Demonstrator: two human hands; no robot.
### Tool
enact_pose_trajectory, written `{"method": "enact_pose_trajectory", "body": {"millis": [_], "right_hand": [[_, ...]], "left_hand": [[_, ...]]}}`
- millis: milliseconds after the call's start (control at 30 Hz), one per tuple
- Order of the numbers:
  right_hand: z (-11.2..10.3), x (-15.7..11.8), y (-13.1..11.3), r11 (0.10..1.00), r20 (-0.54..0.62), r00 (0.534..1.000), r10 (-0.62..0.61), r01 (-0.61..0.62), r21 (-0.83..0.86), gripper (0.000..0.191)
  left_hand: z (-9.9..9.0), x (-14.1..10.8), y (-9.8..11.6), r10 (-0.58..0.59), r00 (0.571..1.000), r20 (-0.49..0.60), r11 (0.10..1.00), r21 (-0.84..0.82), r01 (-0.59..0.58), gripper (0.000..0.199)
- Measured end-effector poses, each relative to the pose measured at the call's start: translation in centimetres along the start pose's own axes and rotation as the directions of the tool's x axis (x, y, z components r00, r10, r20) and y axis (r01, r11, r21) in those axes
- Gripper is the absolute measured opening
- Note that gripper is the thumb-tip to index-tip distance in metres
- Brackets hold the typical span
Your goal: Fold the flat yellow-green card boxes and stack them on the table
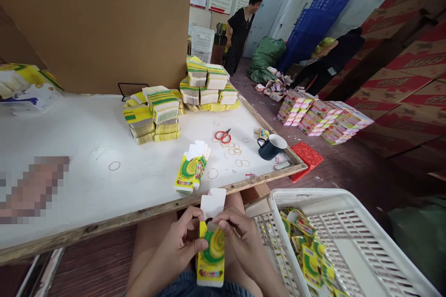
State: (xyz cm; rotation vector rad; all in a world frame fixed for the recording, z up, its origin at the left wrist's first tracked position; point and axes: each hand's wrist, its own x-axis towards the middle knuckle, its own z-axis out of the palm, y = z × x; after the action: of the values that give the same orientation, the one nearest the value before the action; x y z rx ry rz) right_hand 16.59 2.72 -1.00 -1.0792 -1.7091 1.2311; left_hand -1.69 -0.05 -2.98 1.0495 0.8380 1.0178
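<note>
Over my lap, a yellow and green printed carton (211,260) stands upright between both hands, its white top flap (213,200) raised. My left hand (184,236) pinches the carton's upper left side, thumb across the front. At the upper right edge, my right hand (240,229) has its fingertips closed by the dark opening under the flap. A small stack of flat cartons (191,169) of the same print lies on the table just beyond my hands.
Bundled cartons (163,111) pile up at the table's back. Red scissors (223,136), loose rubber bands (234,149) and a dark mug (271,147) lie rightward. A white basket (348,241) holding folded cartons stands right of my legs. Two people are farther back; a blurred arm (35,190) rests left.
</note>
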Motion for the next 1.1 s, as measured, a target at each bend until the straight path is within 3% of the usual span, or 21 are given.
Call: {"method": "enact_pose_trajectory", "body": {"millis": [100,167,333,500,600,833,1000,1100], "right_hand": [[0.5,0.3,0.1,0.996,-0.117,0.993,-0.019,0.029,0.081,0.02],[0.5,0.3,0.2,0.994,-0.129,0.991,-0.023,0.036,0.105,0.022],[-0.6,-0.1,0.3,0.998,-0.091,0.994,-0.062,0.061,-0.008,0.026],[-1.1,-0.3,-0.6,0.988,0.055,0.989,0.139,-0.143,0.064,0.035],[-0.6,-0.2,-0.7,0.978,0.1,0.974,0.201,-0.206,0.035,0.04],[1.4,0.2,0.9,0.971,-0.12,0.973,0.195,-0.209,-0.116,0.031],[1.6,-0.1,0.8,0.98,-0.1,0.984,0.145,-0.157,-0.12,0.03],[0.9,-0.1,0.6,0.994,-0.104,0.993,0.055,-0.065,-0.088,0.02]], "left_hand": [[0.3,0.0,0.3,-0.043,0.997,-0.067,0.997,-0.071,0.039,0.06],[0.3,0.0,0.4,-0.057,0.996,-0.073,0.997,-0.065,0.052,0.071],[-0.2,0.1,-0.1,0.038,0.994,-0.103,0.994,0.105,-0.027,0.038],[-0.2,0.3,-0.4,0.021,0.972,-0.233,0.988,0.152,0.016,0.035],[0.0,0.2,-0.3,0.03,0.971,-0.235,0.986,0.168,0.01,0.034],[0.4,0.3,0.2,0.041,0.989,-0.14,0.976,0.217,-0.01,0.042],[0.2,0.5,0.2,0.017,0.984,-0.175,0.993,0.122,0.005,0.041],[0.1,0.5,0.2,-0.005,0.984,-0.177,0.998,0.057,0.015,0.039]]}}
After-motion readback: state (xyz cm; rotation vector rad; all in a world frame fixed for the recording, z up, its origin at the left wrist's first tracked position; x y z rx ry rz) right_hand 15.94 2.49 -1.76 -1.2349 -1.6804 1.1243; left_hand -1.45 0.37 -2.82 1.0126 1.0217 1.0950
